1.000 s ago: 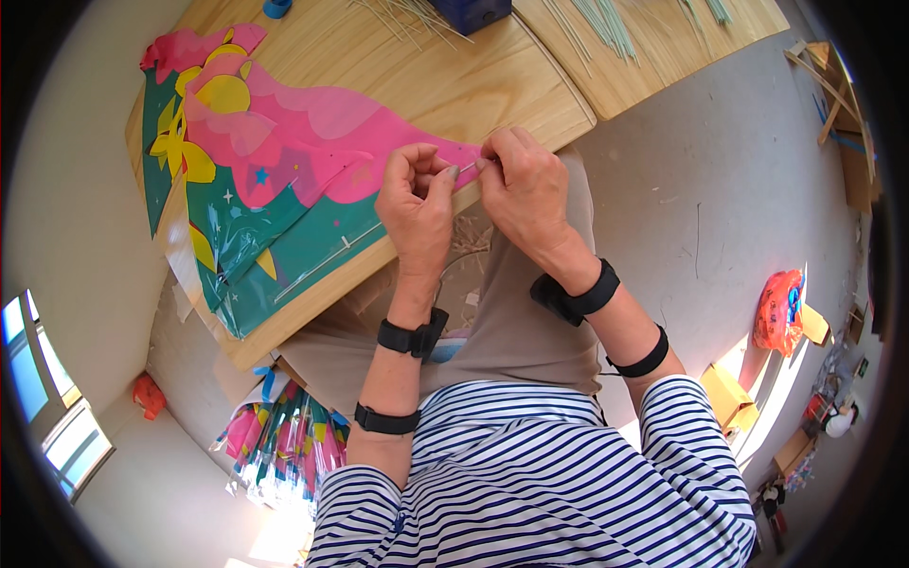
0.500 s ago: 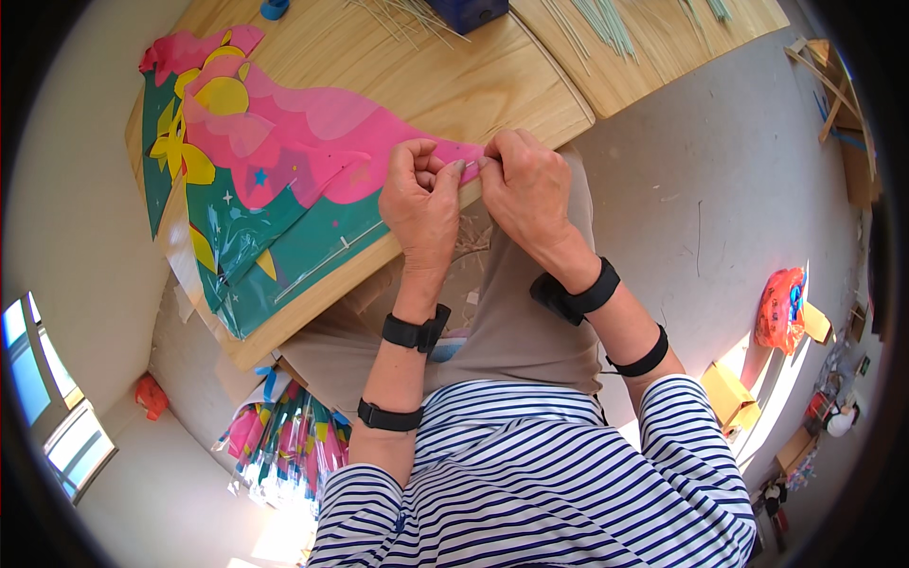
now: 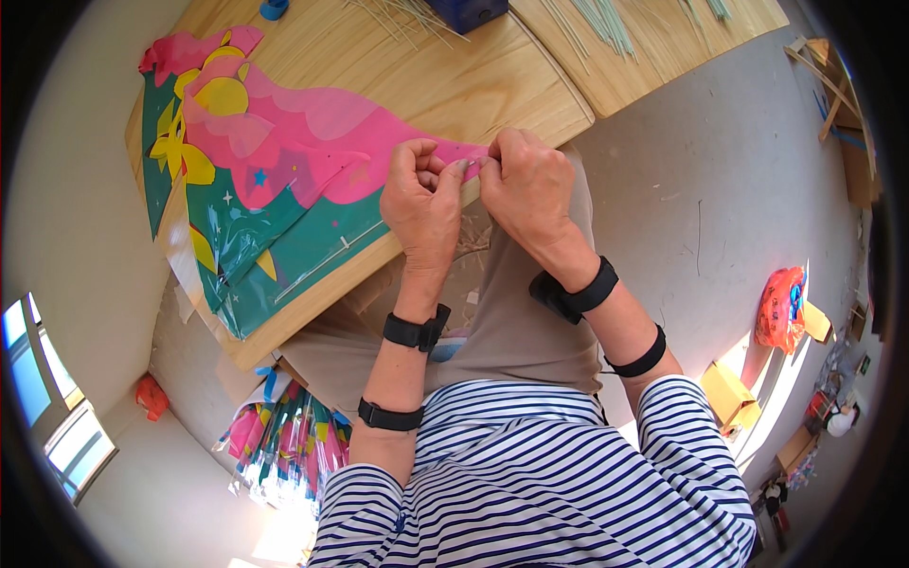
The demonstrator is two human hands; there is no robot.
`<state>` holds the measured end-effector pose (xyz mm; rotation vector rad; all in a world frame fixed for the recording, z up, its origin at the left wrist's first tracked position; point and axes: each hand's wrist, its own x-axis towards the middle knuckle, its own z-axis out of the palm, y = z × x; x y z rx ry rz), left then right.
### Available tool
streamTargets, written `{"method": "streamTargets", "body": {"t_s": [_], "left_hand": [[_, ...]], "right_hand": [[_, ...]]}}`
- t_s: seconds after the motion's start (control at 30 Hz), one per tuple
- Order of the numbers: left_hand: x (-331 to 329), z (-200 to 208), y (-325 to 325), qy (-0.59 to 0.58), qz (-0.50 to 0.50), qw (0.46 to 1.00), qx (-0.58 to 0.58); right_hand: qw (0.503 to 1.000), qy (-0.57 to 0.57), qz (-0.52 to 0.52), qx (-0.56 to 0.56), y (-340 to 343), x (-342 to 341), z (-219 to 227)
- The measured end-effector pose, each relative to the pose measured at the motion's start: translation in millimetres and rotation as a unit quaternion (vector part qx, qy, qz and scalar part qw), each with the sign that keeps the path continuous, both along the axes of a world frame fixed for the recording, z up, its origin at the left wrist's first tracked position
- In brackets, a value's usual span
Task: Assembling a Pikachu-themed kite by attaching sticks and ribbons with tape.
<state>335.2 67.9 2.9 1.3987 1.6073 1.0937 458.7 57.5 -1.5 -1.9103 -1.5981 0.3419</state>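
Note:
A thin plastic kite sail point(image 3: 284, 142), pink and dark green with yellow shapes, lies spread over the near part of the wooden table. It narrows to a pink corner at the right, by the table edge. My left hand point(image 3: 421, 194) pinches this corner between thumb and forefinger, its other fingers curled. Right beside it my right hand point(image 3: 528, 185) is closed on the corner's tip, thumb against forefinger. A small pale piece shows between the fingertips; I cannot make out what it is. A thin white rod point(image 3: 327, 260) runs along the sail's green near edge.
Thin pale green sticks point(image 3: 606, 26) lie on the wooden table point(image 3: 492, 80), with a dark blue box point(image 3: 469, 13) and a blue ring-like piece point(image 3: 274, 9) at its far side. Folded colourful plastic sheets point(image 3: 289, 435) hang below left. A red bag point(image 3: 781, 310) and a carton point(image 3: 729, 393) stand right.
Both hands stay at the corner of the kite sail. My right hand has shifted very slightly, and the fingertips have barely moved.

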Motion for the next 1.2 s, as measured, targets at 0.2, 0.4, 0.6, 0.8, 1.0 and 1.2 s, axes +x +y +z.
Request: {"method": "streamTargets", "body": {"t_s": [0.2, 0.4, 0.6, 0.8, 1.0, 1.2], "left_hand": [[-0.7, -4.2, -0.5, 0.001, -0.006, 1.0, 0.0], [1.4, -0.6, -1.1, 0.002, -0.001, 1.0, -0.011], [-4.5, -7.0, -1.3, -0.023, -0.012, 1.0, 0.005], [-7.0, -6.8, -2.2, 0.0, -0.022, 1.0, 0.013], [-5.0, -2.1, -2.8, -0.014, -0.025, 1.0, 0.0], [-6.9, -5.2, -2.1, -0.009, -0.025, 1.0, -0.003]], "right_hand": [[0.999, -0.013, -0.02, -0.025, 0.5, -0.2, 0.4], [1.0, -0.03, 0.009, 0.004, -1.4, 8.3, 10.4], [0.975, -0.103, 0.175, 0.091, -14.6, 10.3, 20.1], [0.941, -0.198, 0.273, 0.01, -24.7, 25.3, 19.0], [0.927, -0.217, 0.304, -0.028, -25.1, 27.5, 12.2], [0.932, -0.217, 0.287, -0.039, -28.4, 32.8, 9.0]]}}
